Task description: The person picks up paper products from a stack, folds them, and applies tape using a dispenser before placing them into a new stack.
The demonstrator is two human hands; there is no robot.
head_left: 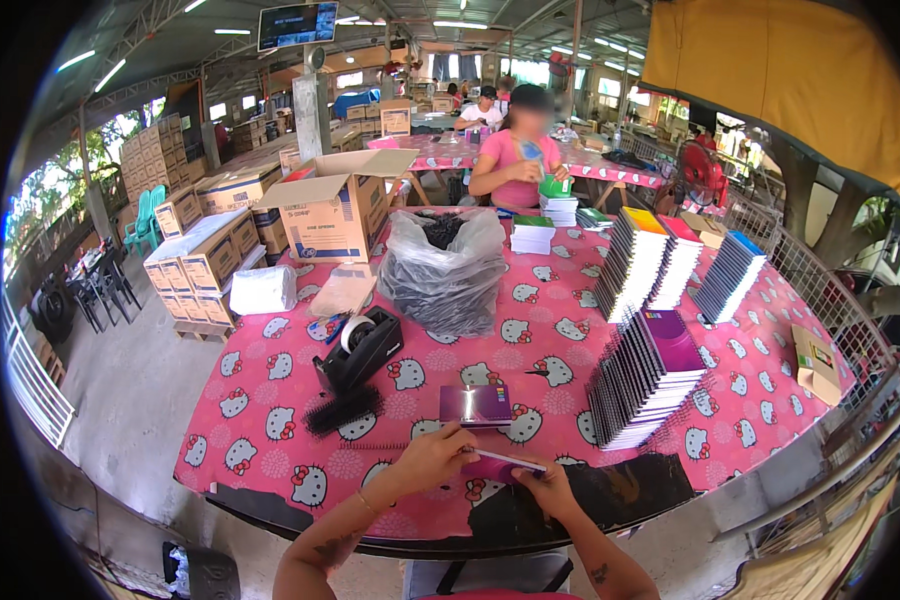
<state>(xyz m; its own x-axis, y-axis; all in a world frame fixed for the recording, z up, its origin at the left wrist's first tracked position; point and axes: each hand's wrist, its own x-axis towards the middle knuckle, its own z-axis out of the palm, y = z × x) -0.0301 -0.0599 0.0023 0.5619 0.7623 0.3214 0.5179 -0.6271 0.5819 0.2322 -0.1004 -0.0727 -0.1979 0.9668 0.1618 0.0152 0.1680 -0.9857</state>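
A thin purple notebook (498, 466) is tilted between my hands near the table's front edge, its white page edge facing up. My left hand (436, 461) has its fingers pinched at the left end of that notebook. At the other end, my right hand (551, 489) grips it with the thumb on top. Just beyond them a second purple notebook (475, 404) lies flat on the pink cloth. A loose dark spiral coil (374, 446) stretches out left of my left hand. Further left lies a bundle of black spiral coils (343, 410).
A black tape dispenser (362, 352) and a plastic bag of black material (442, 275) stand left of centre. Stacks of purple notebooks (642, 375), yellow notebooks (631, 262) and blue notebooks (729, 277) rise at right. A co-worker (517, 160) handles notebooks across the table.
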